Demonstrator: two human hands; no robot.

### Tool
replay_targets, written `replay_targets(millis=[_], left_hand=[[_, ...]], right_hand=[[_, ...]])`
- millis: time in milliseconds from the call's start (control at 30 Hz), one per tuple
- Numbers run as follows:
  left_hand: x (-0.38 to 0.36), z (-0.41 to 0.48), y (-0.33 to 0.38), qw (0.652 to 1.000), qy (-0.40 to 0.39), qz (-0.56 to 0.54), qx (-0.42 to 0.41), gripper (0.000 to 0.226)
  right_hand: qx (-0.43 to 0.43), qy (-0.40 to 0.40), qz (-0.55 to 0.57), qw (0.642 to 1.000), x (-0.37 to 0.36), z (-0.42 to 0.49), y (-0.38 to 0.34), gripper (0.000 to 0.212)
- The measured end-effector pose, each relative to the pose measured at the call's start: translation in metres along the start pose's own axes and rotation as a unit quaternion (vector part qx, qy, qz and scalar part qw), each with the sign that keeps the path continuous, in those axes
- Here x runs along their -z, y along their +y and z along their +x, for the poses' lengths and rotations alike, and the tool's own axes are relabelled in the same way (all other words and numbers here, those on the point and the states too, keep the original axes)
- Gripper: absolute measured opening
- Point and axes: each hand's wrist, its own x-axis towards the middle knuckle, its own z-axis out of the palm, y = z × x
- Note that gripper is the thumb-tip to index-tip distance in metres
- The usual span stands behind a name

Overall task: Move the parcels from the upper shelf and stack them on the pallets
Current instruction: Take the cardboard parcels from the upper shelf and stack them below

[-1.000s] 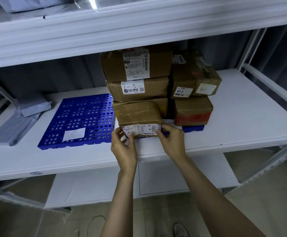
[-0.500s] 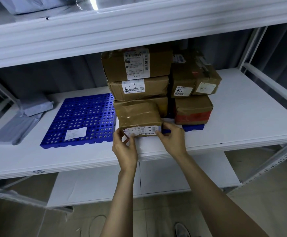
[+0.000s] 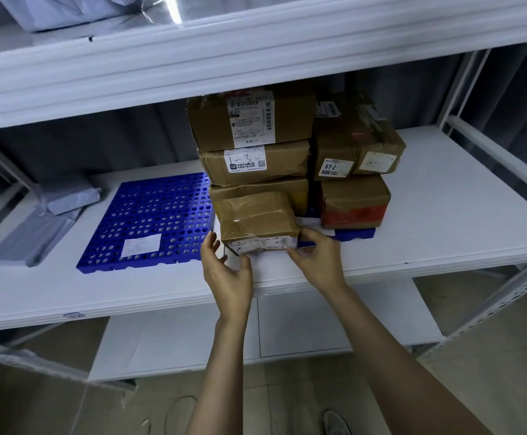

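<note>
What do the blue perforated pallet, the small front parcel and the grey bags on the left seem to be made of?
The blue perforated pallet: likely moulded hard plastic, uniform blue with round holes; small front parcel: brown cardboard under glossy clear tape, with a paper label; grey bags: probably soft plastic mailers, judging by wrinkles and folds.

A single wide-angle camera, worn on the person's head, looks forward and down from arm's reach at a white middle shelf, the frame centred on a small taped parcel at its front. The upper shelf crosses the top of the picture, seen from just below. The person's arms enter from the bottom edge, above the floor. Straight lines bow toward the frame's margins.
</note>
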Motion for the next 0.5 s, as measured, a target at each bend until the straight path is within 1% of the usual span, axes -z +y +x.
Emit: replay_targets(millis=[133, 233, 367, 433, 500], left_hand=[[0.004, -0.002, 0.011, 0.997, -0.034, -0.010, -0.068, 0.077], [0.006, -0.003, 0.019, 0.996, -0.029, -0.030, -0.081, 0.084], [0.011, -0.001, 0.024, 0.997, -0.025, -0.078, -0.006, 0.111], [0.010, 0.002, 0.024, 0.995, -0.035, -0.093, 0.026, 0.125], [0.008, 0.002, 0.031, 0.992, -0.042, -0.104, 0.061, 0.134]], right_hand=[[0.013, 0.011, -0.010, 1.000, 0.001, -0.002, -0.005, 0.022], [0.054, 0.020, -0.004, 0.998, 0.004, -0.002, -0.015, 0.018], [0.125, 0.012, 0.018, 0.992, 0.010, -0.002, -0.035, 0.031], [0.150, -0.028, 0.025, 0.988, 0.011, 0.000, -0.048, 0.034], [0.178, -0.072, 0.030, 0.981, 0.011, 0.001, -0.062, 0.035]])
